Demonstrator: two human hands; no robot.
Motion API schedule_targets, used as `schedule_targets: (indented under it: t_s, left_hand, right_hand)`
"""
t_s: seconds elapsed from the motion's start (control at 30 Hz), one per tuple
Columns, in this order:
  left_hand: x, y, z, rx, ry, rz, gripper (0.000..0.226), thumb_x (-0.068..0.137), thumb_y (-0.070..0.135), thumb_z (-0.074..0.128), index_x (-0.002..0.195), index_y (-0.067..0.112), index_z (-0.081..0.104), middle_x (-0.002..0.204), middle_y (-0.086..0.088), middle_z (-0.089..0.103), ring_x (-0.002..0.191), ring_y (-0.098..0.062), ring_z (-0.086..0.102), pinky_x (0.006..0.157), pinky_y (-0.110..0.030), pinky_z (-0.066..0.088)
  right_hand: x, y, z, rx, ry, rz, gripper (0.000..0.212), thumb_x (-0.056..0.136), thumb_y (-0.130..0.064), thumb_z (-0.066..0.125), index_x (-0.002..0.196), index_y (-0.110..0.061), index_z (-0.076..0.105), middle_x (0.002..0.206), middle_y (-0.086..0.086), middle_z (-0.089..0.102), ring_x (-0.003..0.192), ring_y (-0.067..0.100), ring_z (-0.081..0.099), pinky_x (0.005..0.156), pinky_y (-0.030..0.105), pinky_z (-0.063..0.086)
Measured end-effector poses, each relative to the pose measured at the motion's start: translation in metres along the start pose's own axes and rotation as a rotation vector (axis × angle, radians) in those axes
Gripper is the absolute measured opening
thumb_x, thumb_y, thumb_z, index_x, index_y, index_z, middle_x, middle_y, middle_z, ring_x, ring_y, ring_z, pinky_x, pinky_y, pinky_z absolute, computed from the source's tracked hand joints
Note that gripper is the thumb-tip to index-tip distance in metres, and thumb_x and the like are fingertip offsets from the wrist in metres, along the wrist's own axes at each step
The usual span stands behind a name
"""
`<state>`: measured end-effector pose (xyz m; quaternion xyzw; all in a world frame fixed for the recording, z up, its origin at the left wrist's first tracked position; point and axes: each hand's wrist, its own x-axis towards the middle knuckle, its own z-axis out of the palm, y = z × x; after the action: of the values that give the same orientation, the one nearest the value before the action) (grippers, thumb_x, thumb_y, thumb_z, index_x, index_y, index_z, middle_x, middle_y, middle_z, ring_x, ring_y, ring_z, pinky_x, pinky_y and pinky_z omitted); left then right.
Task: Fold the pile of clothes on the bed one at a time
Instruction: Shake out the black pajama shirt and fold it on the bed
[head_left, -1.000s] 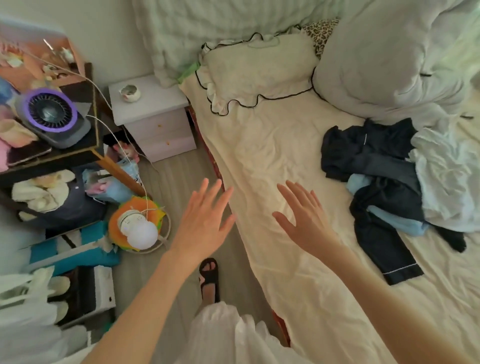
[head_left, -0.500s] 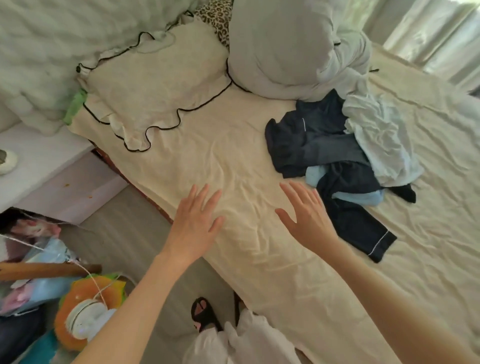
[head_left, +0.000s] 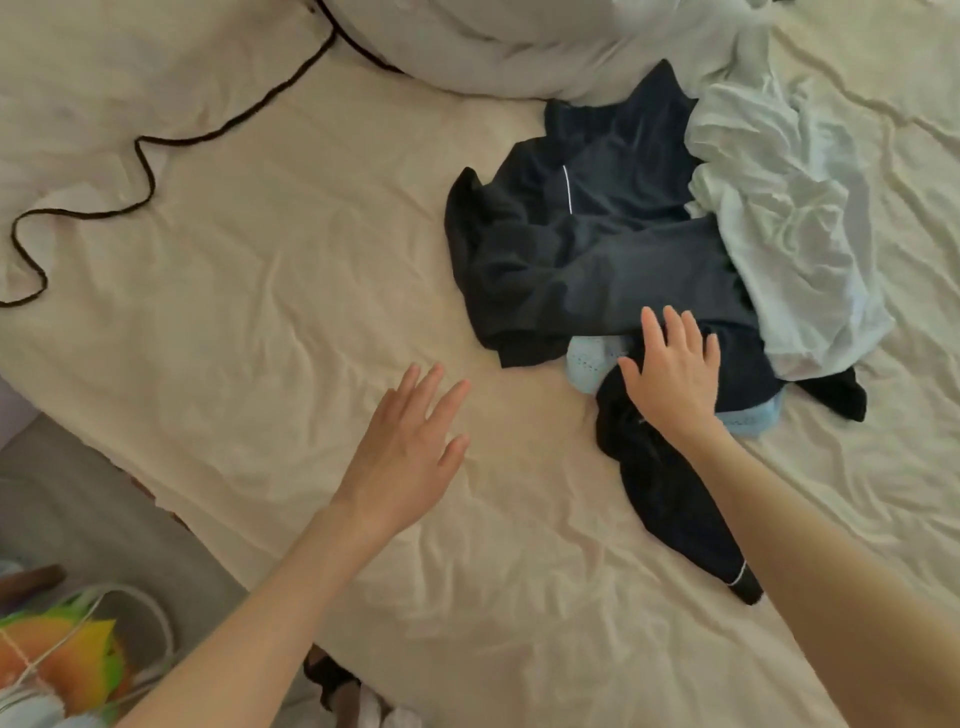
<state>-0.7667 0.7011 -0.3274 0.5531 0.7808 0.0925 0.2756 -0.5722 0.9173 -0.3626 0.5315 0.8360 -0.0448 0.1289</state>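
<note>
The right hand (head_left: 675, 379) has reached the pile of clothes (head_left: 649, 249) on the bed (head_left: 260, 260), grip spread flat on dark fabric; the left hand (head_left: 410, 441), fingers spread, hovers over bare sheet; picking the first garment looks imminent.

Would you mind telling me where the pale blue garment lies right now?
In the head view the pale blue garment lies at the near edge of the clothes pile, right of centre, mostly buried under the dark garments, with the right hand directly beside it.
</note>
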Motion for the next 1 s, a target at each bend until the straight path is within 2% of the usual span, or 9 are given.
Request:
schedule_targets:
  t_s: [0.07,0.13,0.2,0.3,0.5,0.63,0.8,0.9,1.0]
  left_hand:
    - [0.012,0.0,0.009,0.011,-0.022,0.0,0.056,0.099,0.037,0.034,0.15,0.024,0.013,0.159,-0.003,0.003,0.146,-0.019,-0.006,0.116,-0.03,0.002]
    - [0.02,-0.001,0.016,0.017,-0.046,-0.003,0.056,0.099,0.037,0.034,0.15,0.024,0.013,0.159,-0.002,0.003,0.146,-0.019,-0.007,0.116,-0.031,0.003]
    - [0.025,0.0,0.017,0.025,-0.057,-0.001,0.055,0.099,0.036,0.034,0.15,0.024,0.014,0.159,-0.002,0.004,0.146,-0.019,-0.007,0.116,-0.03,0.003]
    - [0.027,0.006,0.012,0.01,-0.039,0.006,0.054,0.099,0.032,0.037,0.149,0.022,0.02,0.158,-0.003,0.009,0.146,-0.019,-0.003,0.115,-0.027,0.002]
    - [0.018,0.042,-0.005,-0.024,-0.02,0.103,0.055,0.099,0.03,0.037,0.15,0.024,0.016,0.158,0.0,0.007,0.146,-0.015,-0.002,0.109,-0.017,-0.005]
    - [0.007,0.067,-0.022,-0.052,0.006,0.148,0.059,0.099,0.029,0.041,0.15,0.024,0.013,0.158,-0.001,0.007,0.145,-0.016,0.002,0.114,-0.02,0.001]
    - [-0.011,0.1,-0.053,-0.329,0.036,0.155,0.071,0.089,0.025,0.061,0.148,0.018,0.022,0.155,-0.005,0.021,0.143,-0.018,0.019,0.116,-0.031,0.018]
    - [-0.033,0.099,-0.069,-0.395,0.14,0.139,0.037,0.086,0.012,0.062,0.122,0.009,0.056,0.124,-0.007,0.056,0.115,-0.024,0.052,0.097,-0.032,0.04]
    - [-0.068,0.081,-0.081,-0.398,0.165,0.101,0.016,0.091,0.01,0.055,0.103,0.007,0.064,0.101,-0.005,0.063,0.094,-0.022,0.058,0.083,-0.03,0.044]
  right_hand:
    - [0.02,0.014,0.011,-0.024,0.011,0.025,0.063,0.095,-0.036,0.05,0.149,-0.017,0.024,0.156,0.014,0.019,0.145,0.029,0.011,0.116,0.052,0.009]
    - [0.038,0.025,0.016,0.0,0.072,0.017,0.048,0.097,-0.031,0.048,0.142,-0.017,0.04,0.152,0.014,0.029,0.143,0.03,0.019,0.115,0.049,0.01]
    - [0.049,0.028,0.017,0.102,0.161,0.007,0.033,0.099,-0.023,0.044,0.127,-0.013,0.06,0.138,0.011,0.051,0.132,0.029,0.04,0.112,0.043,0.02]
    - [0.04,0.015,0.008,0.422,0.241,0.107,0.03,0.099,-0.018,0.043,0.114,-0.009,0.067,0.115,0.008,0.067,0.107,0.028,0.057,0.091,0.037,0.038]
    - [-0.013,0.017,-0.024,0.666,0.284,0.118,0.025,0.096,-0.012,0.05,0.109,-0.002,0.069,0.104,0.01,0.069,0.099,0.024,0.061,0.085,0.024,0.038]
    - [-0.057,0.011,-0.066,0.812,0.379,0.043,0.017,0.092,-0.005,0.055,0.094,0.0,0.071,0.086,0.007,0.068,0.08,0.015,0.058,0.074,0.015,0.039]
    - [-0.132,-0.035,-0.106,0.899,0.366,-0.139,0.015,0.088,-0.007,0.057,0.087,-0.003,0.071,0.079,-0.004,0.063,0.074,0.007,0.056,0.072,0.006,0.038]
    - [-0.166,-0.064,-0.12,0.951,0.352,-0.196,0.015,0.087,-0.01,0.057,0.086,-0.004,0.071,0.078,-0.005,0.062,0.074,0.003,0.055,0.073,0.005,0.038]
    - [-0.19,-0.084,-0.133,0.943,0.319,-0.229,0.012,0.088,-0.007,0.059,0.088,-0.005,0.072,0.08,-0.002,0.065,0.074,0.0,0.056,0.074,0.004,0.04]
